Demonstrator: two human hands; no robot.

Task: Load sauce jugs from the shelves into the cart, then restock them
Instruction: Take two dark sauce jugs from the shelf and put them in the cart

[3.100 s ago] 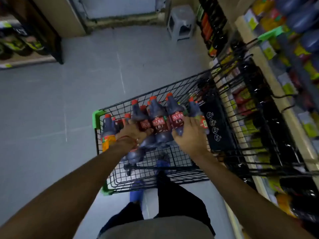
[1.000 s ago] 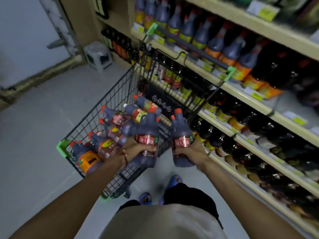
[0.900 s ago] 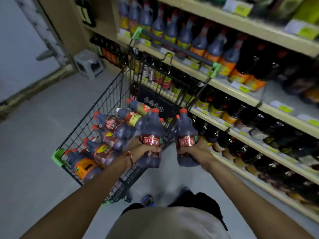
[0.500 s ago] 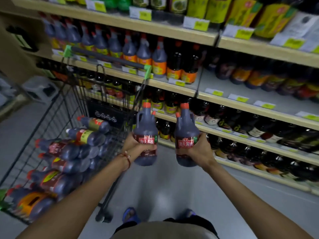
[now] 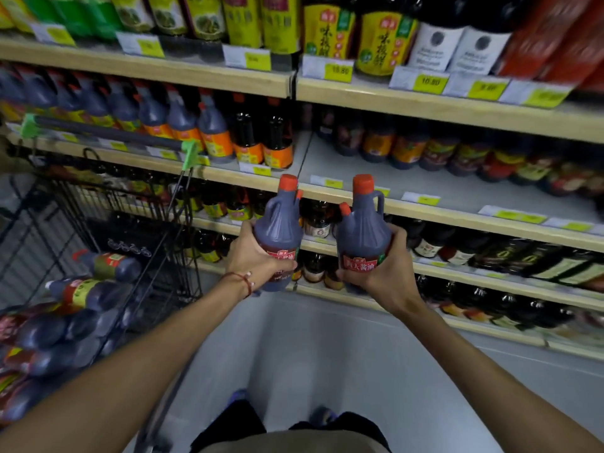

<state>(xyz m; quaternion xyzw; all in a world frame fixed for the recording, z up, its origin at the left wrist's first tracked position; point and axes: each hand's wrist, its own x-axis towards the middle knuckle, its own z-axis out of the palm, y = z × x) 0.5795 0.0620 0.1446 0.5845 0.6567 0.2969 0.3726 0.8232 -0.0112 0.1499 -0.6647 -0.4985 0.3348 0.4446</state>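
Note:
I hold two dark sauce jugs with red caps and red labels upright in front of the shelves. My left hand [image 5: 253,259] grips the left jug [image 5: 277,223] around its lower body. My right hand [image 5: 380,273] grips the right jug [image 5: 364,228] the same way. Both jugs are level with the shelf edge [image 5: 441,214] of a partly bare grey shelf [image 5: 408,178]. The black wire cart [image 5: 124,204] stands at the left with several more jugs [image 5: 88,291] lying on their sides in it.
Wooden shelves fill the view ahead. A row of similar jugs [image 5: 183,125] stands on the shelf behind the cart's green-tipped handle [image 5: 108,134]. Dark bottles line the lower shelves [image 5: 490,253]. Yellow-labelled bottles [image 5: 327,27] stand on the top shelf. Grey floor [image 5: 327,348] lies below.
I have lifted two jugs out of the cart and turned right toward the shelves. Both jugs have risen, and the cart has slid to the left of my view.

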